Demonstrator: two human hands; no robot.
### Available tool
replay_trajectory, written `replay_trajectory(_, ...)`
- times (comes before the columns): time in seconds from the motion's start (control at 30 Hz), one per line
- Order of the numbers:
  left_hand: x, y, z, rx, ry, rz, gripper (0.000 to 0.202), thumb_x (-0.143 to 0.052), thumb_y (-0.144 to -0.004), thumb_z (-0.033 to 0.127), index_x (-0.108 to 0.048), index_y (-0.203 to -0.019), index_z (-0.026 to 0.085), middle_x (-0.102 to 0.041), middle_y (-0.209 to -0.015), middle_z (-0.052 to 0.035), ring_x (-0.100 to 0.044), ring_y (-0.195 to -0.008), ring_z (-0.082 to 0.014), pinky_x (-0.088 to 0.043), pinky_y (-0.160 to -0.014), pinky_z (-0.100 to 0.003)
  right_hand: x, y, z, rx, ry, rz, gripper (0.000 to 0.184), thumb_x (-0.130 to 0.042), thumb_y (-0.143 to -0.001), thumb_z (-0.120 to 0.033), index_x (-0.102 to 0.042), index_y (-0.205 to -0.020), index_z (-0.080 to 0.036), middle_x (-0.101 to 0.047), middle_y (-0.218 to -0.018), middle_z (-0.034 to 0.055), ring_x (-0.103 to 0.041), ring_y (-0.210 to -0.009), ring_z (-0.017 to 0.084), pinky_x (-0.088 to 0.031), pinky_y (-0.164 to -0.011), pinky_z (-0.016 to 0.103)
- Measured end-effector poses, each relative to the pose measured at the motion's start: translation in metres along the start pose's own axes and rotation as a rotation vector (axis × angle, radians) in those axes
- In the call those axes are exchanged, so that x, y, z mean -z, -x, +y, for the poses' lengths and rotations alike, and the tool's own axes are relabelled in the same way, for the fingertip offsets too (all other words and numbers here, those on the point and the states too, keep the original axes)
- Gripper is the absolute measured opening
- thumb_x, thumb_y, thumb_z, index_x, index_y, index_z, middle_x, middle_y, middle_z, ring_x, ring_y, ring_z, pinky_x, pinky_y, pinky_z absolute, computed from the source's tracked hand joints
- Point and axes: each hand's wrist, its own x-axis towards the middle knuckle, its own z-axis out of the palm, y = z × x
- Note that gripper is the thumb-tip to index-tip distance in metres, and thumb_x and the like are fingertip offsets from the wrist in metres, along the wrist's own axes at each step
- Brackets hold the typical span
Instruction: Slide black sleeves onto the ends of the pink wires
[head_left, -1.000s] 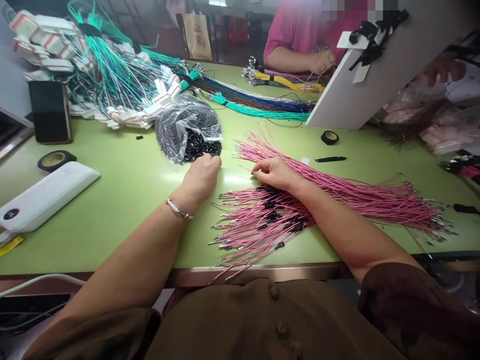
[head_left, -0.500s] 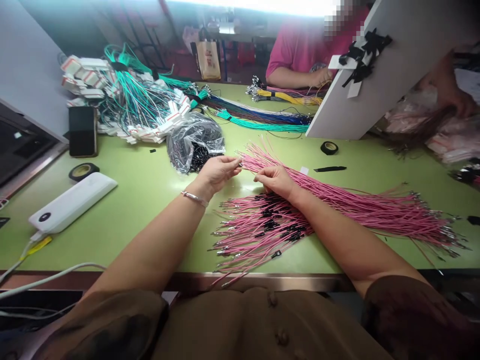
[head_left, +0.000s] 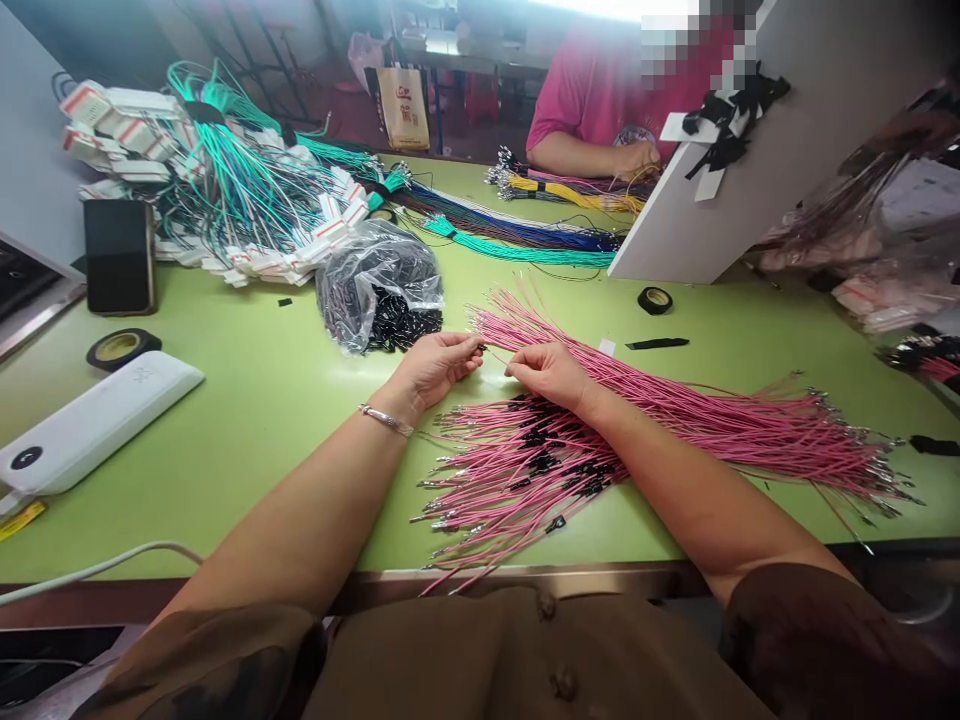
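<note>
My left hand (head_left: 441,368) is closed, thumb against fingers, on a small black piece (head_left: 482,348) that barely shows at the fingertips. A thin pink wire runs from there to my right hand (head_left: 551,374), which pinches it. Beneath and beside my right hand lies a bundle of pink wires (head_left: 697,415) with metal terminals at the ends. Nearer the table edge, more pink wires (head_left: 480,460) carry black sleeve-like pieces (head_left: 540,450). Just beyond my left hand sits a clear plastic bag (head_left: 341,290) holding many small black pieces (head_left: 401,318).
At the back left is a pile of green wires with white connectors (head_left: 255,180). A phone (head_left: 118,255), black tape roll (head_left: 124,347) and white power bank (head_left: 101,420) lie left. A grey panel (head_left: 697,225), another tape roll (head_left: 655,300) and a co-worker's hand (head_left: 636,160) are across.
My left hand has dropped slightly toward me, and the pink wire between my hands now shows more clearly. The view has shifted a little, too.
</note>
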Motion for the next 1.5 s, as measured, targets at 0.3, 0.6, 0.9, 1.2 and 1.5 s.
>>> replay_trajectory(0.3,0.005,0.005,-0.007,-0.066,-0.258,-0.074,0.037,-0.091,-0.055,0.031,-0.074,-0.079,0.009,-0.071,-0.064,-0.0077,-0.062,-0.052,-0.0100,-0.048,-0.051,-0.019,0.004,0.002,-0.002,0.032,0.053,-0.081,0.024,-0.055,-0.083,-0.032,-0.068,-0.078,-0.012,-0.050,-0.049,-0.0044,-0.043,-0.048,0.007,-0.034,-0.055,0.022)
replay_trajectory(0.6,-0.010,0.009,-0.014,-0.084,-0.353,-0.141,0.037,-0.087,-0.061,0.033,-0.070,-0.083,0.009,-0.070,-0.061,-0.0048,-0.065,-0.054,-0.0113,-0.054,-0.059,-0.023,0.012,-0.001,-0.002,0.097,0.098,-0.175,0.027,-0.061,-0.085,-0.040,-0.064,-0.082,-0.014,-0.055,-0.060,-0.0026,-0.046,-0.056,0.009,-0.035,-0.057,0.023)
replay_trajectory(0.9,-0.012,0.010,-0.013,-0.266,-0.649,-0.190,0.025,-0.054,-0.091,0.023,-0.053,-0.114,0.015,-0.063,-0.059,0.0020,-0.056,-0.052,-0.0098,-0.044,-0.054,-0.020,0.010,-0.001,-0.017,0.325,0.592,-0.039,0.022,-0.056,-0.091,-0.027,-0.076,-0.092,-0.019,-0.071,-0.089,0.0070,-0.059,-0.082,0.017,-0.041,-0.076,0.030)
replay_trajectory(1.2,-0.008,0.026,0.015,-0.300,-1.493,-0.377,0.020,-0.061,-0.075,0.028,-0.078,-0.081,0.019,-0.070,-0.080,-0.0042,-0.060,-0.072,-0.0162,-0.043,-0.070,-0.026,0.060,-0.003,-0.025,0.098,0.507,-0.303,0.020,-0.059,-0.087,-0.029,-0.075,-0.087,-0.017,-0.071,-0.082,0.0044,-0.058,-0.073,0.015,-0.041,-0.069,0.028)
replay_trajectory(1.5,-0.027,0.045,0.021,-0.143,-1.412,-0.572,0.021,-0.052,-0.076,0.025,-0.065,-0.063,0.016,-0.051,-0.053,0.0033,-0.041,-0.051,-0.0092,-0.032,-0.054,-0.023,-0.007,-0.012,-0.017,0.034,0.888,0.032,0.020,-0.057,-0.090,-0.035,-0.069,-0.092,-0.019,-0.070,-0.097,0.0107,-0.060,-0.088,0.023,-0.041,-0.074,0.034)
